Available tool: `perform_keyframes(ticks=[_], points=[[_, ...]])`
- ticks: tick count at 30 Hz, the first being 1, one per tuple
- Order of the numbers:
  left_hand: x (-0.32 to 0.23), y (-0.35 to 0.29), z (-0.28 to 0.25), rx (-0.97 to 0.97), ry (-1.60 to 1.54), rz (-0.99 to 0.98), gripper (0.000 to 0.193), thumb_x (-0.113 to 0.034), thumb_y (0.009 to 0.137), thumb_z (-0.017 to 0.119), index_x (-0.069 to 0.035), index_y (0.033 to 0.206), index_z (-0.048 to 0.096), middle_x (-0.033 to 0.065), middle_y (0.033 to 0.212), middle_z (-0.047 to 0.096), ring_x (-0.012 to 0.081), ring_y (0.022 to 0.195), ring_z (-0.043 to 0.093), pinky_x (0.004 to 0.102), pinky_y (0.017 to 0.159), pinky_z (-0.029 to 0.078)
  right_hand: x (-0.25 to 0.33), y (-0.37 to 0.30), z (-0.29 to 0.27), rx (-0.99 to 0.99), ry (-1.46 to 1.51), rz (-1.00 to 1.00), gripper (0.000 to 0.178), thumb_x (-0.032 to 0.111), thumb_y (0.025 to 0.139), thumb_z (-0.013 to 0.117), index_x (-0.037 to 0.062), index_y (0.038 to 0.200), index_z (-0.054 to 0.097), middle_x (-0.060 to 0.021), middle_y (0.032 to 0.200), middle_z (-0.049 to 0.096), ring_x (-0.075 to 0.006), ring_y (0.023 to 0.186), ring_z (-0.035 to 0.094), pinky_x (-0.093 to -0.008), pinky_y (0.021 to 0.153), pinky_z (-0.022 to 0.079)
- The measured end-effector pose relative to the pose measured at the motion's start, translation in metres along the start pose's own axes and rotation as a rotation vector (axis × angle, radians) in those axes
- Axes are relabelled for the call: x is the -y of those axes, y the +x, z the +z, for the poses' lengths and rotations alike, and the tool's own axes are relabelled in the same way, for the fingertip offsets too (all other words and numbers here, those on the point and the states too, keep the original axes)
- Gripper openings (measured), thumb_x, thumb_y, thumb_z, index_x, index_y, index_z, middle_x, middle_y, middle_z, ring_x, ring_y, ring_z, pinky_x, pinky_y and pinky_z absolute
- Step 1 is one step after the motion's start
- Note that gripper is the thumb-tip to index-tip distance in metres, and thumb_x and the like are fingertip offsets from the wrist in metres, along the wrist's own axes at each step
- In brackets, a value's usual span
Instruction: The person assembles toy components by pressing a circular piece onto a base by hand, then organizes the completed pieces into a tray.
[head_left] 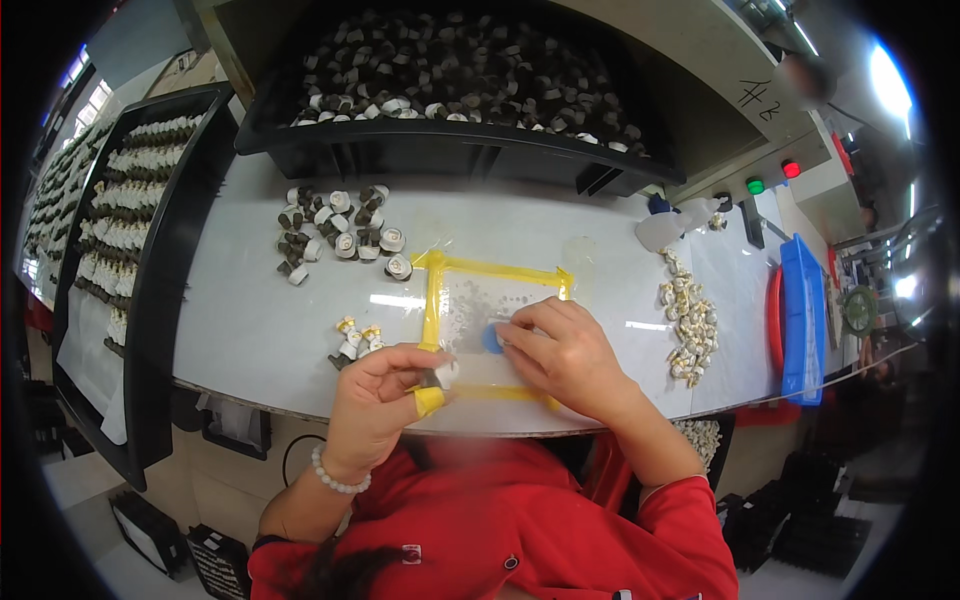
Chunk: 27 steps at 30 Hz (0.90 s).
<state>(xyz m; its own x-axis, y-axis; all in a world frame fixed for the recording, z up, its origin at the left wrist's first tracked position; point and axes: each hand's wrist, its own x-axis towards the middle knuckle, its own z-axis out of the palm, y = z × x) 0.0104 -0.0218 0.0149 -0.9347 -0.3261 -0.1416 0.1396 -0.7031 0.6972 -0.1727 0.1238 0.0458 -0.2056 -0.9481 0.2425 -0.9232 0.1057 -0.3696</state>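
Observation:
My left hand (380,400) is closed on a small white and dark figurine body (444,375), held up just above the table's front edge. Yellow tape wraps the thumb, and a white bead bracelet (335,478) circles the wrist. My right hand (570,355) is pinched beside a blue round disc (491,339); what its fingertips hold is hidden or too small to tell. The disc lies inside a yellow tape frame (433,310) stuck on the white table (250,340). Beside my left hand stand a few finished-looking figurines (350,340) with white and gold tops.
Several loose white and dark bodies (340,235) lie at the back left. A deep black bin (400,150) full of them stands behind. White-gold pieces (690,325) are heaped right, near a translucent bottle (660,230) and a blue tray (800,320). Black trays (150,380) of figurines stand left.

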Motion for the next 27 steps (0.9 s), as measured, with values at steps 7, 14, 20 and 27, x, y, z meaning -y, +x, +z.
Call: perform_keyframes(ticks=[7, 14, 20, 27], points=[[0.018, -0.001, 0.004, -0.033, 0.243, 0.11, 0.034, 0.016, 0.079, 0.056, 0.009, 0.113, 0.055, 0.0111, 0.12, 0.051, 0.019, 0.107, 0.058, 0.0299, 0.091, 0.05, 0.004, 0.003, -0.002, -0.003, -0.083, -0.023, 0.024, 0.004, 0.067, 0.071, 0.0058, 0.09, 0.068, -0.0054, 0.083, 0.06, -0.022, 0.075, 0.059, -0.0351, 0.066, 0.048], [0.029, -0.002, 0.008, -0.092, 0.191, 0.103, 0.026, 0.007, 0.087, 0.053, 0.006, 0.112, 0.055, 0.0144, 0.098, 0.062, 0.0227, 0.083, 0.065, 0.0327, 0.076, 0.055, 0.005, -0.009, 0.002, -0.07, 0.259, 0.237, 0.023, 0.001, 0.076, 0.068, 0.002, 0.099, 0.067, -0.0093, 0.092, 0.062, -0.0211, 0.082, 0.06, -0.031, 0.074, 0.048], [0.032, 0.003, 0.015, -0.14, 0.036, -0.017, 0.024, 0.0, 0.092, 0.048, 0.003, 0.115, 0.052, 0.0178, 0.089, 0.065, 0.0224, 0.07, 0.063, 0.0306, 0.064, 0.052, 0.009, -0.019, 0.006, -0.092, 0.689, 0.4, 0.024, 0.0, 0.08, 0.066, -0.0021, 0.104, 0.066, -0.0114, 0.099, 0.063, -0.0196, 0.091, 0.058, -0.0296, 0.081, 0.046], [0.039, 0.004, 0.011, -0.139, -0.016, -0.015, 0.022, -0.001, 0.092, 0.048, 0.001, 0.114, 0.051, 0.0187, 0.092, 0.065, 0.0231, 0.07, 0.064, 0.0309, 0.065, 0.052, 0.017, -0.022, 0.004, -0.08, 0.778, 0.337, 0.026, -0.001, 0.079, 0.067, -0.0036, 0.105, 0.065, -0.0122, 0.099, 0.063, -0.0213, 0.094, 0.058, -0.0299, 0.084, 0.044]])
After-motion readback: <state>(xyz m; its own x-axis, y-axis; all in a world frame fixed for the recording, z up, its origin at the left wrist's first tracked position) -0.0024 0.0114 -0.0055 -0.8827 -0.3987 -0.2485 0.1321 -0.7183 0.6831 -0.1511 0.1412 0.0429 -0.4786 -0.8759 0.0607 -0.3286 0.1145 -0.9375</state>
